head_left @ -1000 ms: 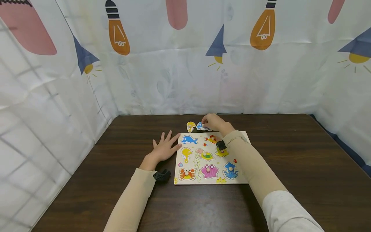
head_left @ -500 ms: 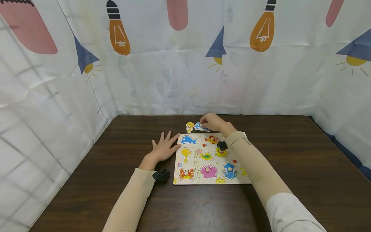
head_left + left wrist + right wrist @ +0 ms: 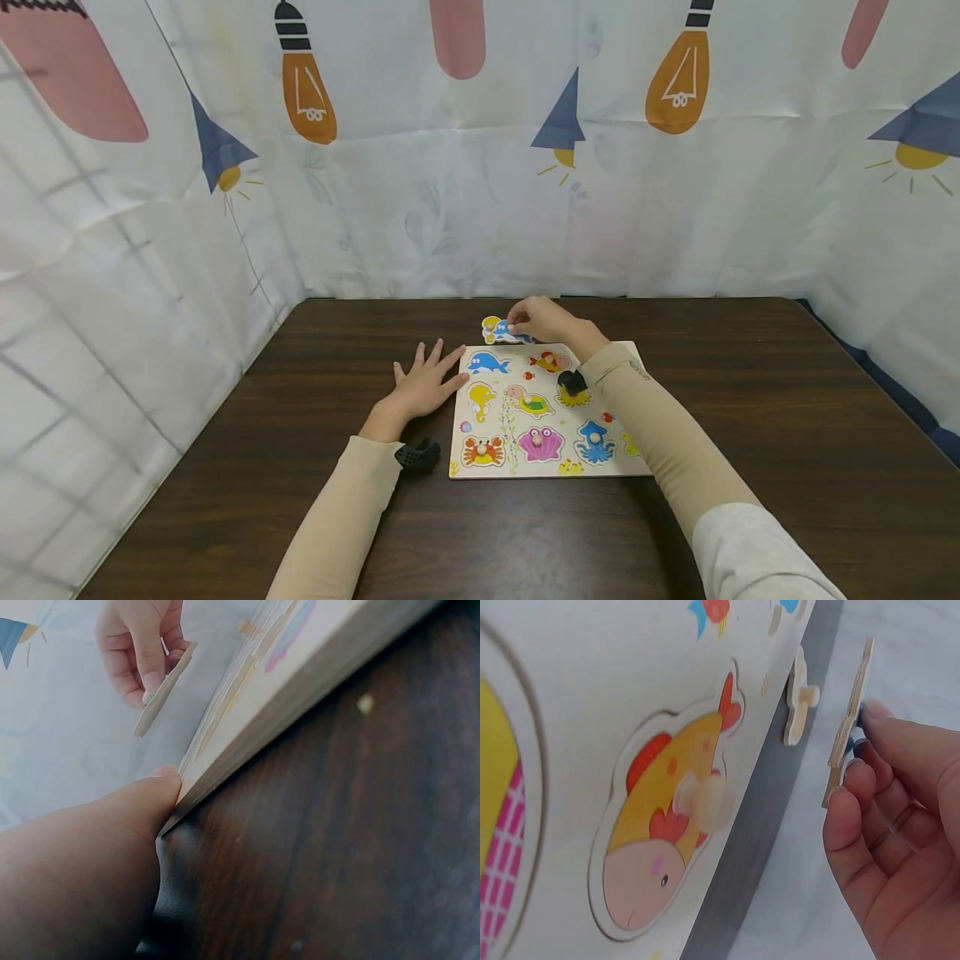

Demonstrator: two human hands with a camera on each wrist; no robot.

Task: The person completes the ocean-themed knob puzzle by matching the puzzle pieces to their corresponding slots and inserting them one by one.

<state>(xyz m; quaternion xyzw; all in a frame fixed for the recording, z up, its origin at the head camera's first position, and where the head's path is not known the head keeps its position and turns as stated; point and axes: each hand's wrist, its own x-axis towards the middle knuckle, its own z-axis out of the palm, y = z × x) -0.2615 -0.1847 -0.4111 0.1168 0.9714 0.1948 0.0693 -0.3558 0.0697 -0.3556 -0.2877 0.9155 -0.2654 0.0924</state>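
Note:
My right hand [image 3: 547, 321] pinches a blue whale puzzle piece [image 3: 501, 330] beyond the far edge of the puzzle board [image 3: 495, 417]. In the right wrist view the whale piece [image 3: 851, 712] stands nearly edge-on, thumb and fingers at its knob side, raised off the table. A yellow seahorse piece [image 3: 488, 327] lies just left of it, partly overlapped in the head view; its knob shows in the right wrist view. My left hand [image 3: 422, 387] lies with fingers spread on the table, thumb and index fingertips at the board's left edge.
Knobbed pieces sit in the board: a crab [image 3: 483, 451], a pink shell [image 3: 541, 443], a blue squid [image 3: 596, 442], a turtle [image 3: 531, 402] and a fish [image 3: 550, 361]. Printed whale [image 3: 487, 362] and seahorse [image 3: 482, 398] shapes have no knobs. A patterned curtain [image 3: 465, 208] hangs behind the table.
My right hand has shifted left with the whale piece, which now overlaps the seahorse piece in the head view. The left hand stays in place.

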